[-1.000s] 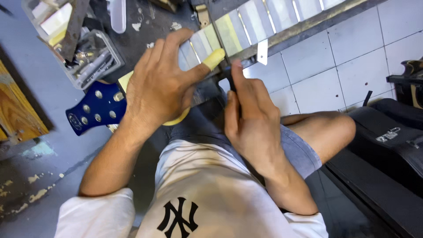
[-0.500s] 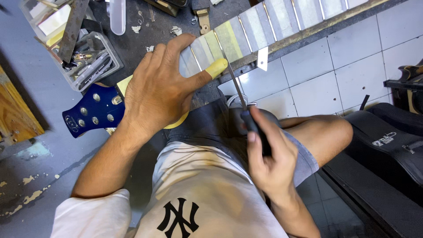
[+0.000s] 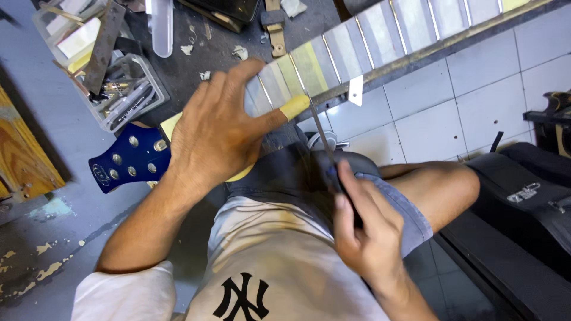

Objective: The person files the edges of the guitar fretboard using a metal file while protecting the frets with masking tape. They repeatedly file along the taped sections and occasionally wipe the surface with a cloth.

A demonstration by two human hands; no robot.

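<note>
L hand lies flat over the guitar neck near the headstock end, fingers spread and pressing down, thumb tip wrapped in yellow tape and resting on the neck's near edge. Not a closed grip, more a hold-down. Neck runs diag from lower left to upper right across the person's lap, fretboard masked w/ tape strips betw the frets, bare metal frets showing. Blue headstock w/ tuner holes sticks out left of the wrist.

R hand is clenched round the dark handle of a thin file; its narrow blade points up-left, tip at a fret just beside the L thumb. Exact contact w/ fret: can't tell, blade too thin.

Step, as I judge it: fret dressing on one of the first frets, tool set at the fret, stroke underway or about to start. Next move prob needs the L hand holding the neck steady and the blade kept on the fret, off the masked wood; slip risk toward the thumb, hence the tape.

Around: clear plastic parts tray w/ tools upper left on dark bench, white tile floor under the neck, black case at right by the knee.
</note>
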